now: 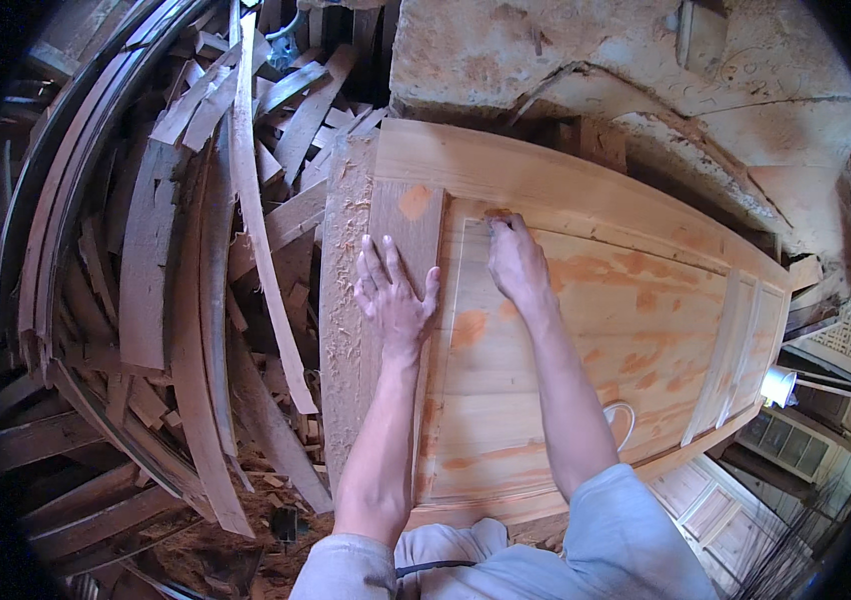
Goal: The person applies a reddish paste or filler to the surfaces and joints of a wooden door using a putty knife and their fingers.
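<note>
One wide panelled door (586, 330) of pale wood, blotched with orange filler patches, lies flat before us and fills the middle of the view. Left of it we see a heap of curved wooden offcuts (176, 270), and beyond it a crumbling plastered wall (566, 60). Shavings (346, 260) litter the door's left edge. Our left hand (394, 295) lies flat on the door's left stile, fingers spread and pressing down. Our right hand (518, 262) sits at the top left corner of the recessed panel, fingers curled together on something small against the moulding; we cannot tell what it pinches. We judge that if the bracing hand slides on the loose shavings, the right hand could skid and mar the moulding or smear the nearby filler.
</note>
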Demonstrator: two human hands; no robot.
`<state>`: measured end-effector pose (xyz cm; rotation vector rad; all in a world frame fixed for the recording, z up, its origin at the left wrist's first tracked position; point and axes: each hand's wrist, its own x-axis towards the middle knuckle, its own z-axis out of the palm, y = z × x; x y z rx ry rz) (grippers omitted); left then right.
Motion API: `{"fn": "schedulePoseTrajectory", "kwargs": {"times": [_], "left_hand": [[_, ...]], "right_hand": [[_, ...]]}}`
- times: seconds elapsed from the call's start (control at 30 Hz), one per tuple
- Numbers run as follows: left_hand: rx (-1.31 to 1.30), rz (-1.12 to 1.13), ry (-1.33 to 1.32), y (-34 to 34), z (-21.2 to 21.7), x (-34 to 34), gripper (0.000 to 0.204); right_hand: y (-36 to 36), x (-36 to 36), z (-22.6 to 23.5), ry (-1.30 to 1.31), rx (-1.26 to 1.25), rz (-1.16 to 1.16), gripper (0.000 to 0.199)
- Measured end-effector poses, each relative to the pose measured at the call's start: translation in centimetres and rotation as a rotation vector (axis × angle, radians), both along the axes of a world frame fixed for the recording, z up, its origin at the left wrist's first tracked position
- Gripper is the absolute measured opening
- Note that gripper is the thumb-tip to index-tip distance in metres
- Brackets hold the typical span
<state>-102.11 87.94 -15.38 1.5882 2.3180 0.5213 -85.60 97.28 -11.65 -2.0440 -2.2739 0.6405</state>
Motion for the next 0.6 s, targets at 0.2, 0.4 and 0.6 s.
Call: {"fn": "schedulePoseTrajectory", "kwargs": {"times": [0.2, 0.4, 0.6], "left_hand": [[-0.016, 0.003, 0.051, -0.6, -0.2, -0.8, 0.087], [-0.023, 0.000, 0.026, -0.1, 0.2, -0.5, 0.087], [-0.006, 0.013, -0.009, -0.1, 0.1, -0.2, 0.084]], "right_hand": [[5.2, 3.9, 7.6, 0.387, -0.636, -0.138, 0.036], [4.3, 7.5, 7.5, 0.570, -0.590, -0.284, 0.044], [6.6, 5.0, 3.6, -0.003, -0.272, 0.258, 0.030]]}}
